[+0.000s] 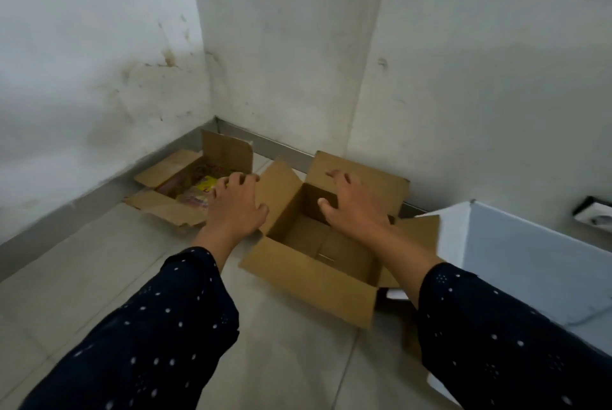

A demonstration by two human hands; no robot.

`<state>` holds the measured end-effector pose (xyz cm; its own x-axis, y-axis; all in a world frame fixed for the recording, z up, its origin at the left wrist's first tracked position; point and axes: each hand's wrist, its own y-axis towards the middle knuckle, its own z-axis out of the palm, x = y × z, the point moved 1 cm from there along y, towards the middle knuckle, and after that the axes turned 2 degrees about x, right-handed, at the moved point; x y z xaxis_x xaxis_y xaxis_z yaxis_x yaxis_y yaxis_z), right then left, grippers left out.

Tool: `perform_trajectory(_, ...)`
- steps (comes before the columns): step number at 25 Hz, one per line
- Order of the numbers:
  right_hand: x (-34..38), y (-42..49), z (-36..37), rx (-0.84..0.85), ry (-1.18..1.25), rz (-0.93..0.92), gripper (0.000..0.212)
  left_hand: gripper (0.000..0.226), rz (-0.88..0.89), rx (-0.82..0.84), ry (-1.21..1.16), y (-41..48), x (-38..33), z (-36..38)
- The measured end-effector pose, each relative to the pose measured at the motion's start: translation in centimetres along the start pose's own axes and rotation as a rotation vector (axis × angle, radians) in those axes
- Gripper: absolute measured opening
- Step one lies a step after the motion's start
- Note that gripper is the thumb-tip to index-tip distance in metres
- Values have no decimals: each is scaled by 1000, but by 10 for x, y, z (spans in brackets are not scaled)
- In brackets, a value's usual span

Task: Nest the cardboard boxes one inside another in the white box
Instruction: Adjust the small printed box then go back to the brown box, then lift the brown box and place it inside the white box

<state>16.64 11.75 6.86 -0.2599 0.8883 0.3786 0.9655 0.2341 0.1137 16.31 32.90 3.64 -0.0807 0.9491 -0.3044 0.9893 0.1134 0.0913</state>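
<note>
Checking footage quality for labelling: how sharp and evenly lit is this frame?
Head view: soft overall, with motion blur on the left hand and right hand; wide-angle bending of the wall edges; flat, dim light, no glare; the white box is cut off at right.

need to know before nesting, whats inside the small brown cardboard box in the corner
The small brown cardboard box holds yellow and pink printed packets. The left hand covers its right side, so the rest is hidden.

stained white walls [99,45], grey tiled floor [82,277]
</note>
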Motion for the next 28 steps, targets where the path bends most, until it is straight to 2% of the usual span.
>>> perform_trajectory(3,-68,-21,-11,5,-45,176,60,54,41,40,-36,-1,-45,27)
perform_trajectory(5,-111,-29,-2,37,17,298,61,54,65,73,-14,4,-62,50)
perform_trajectory(7,-143,-32,19,92,77,388,63,54,69,124,2,12,-66,72)
perform_trajectory(9,-163,-30,43,142,31,464,66,56,49,180,38,23,-60,90)
perform_trajectory(14,-178,-17,80,155,-50,709,77,65,-95,231,194,64,-15,122)
perform_trajectory(19,-190,-5,82,-37,-86,907,90,86,-351,141,96,100,23,128)
perform_trajectory(21,-192,2,77,-87,51,909,92,76,-395,84,78,110,27,124)
perform_trajectory(22,-191,5,76,-80,130,898,90,62,-366,55,82,114,26,123)
perform_trajectory(24,-185,9,78,-16,174,862,74,31,-239,57,21,117,18,124)
perform_trajectory(25,-181,9,79,0,168,836,63,23,-194,71,-22,114,12,125)
perform_trajectory(28,-170,4,77,-37,181,775,41,20,-180,-6,-118,98,-8,118)
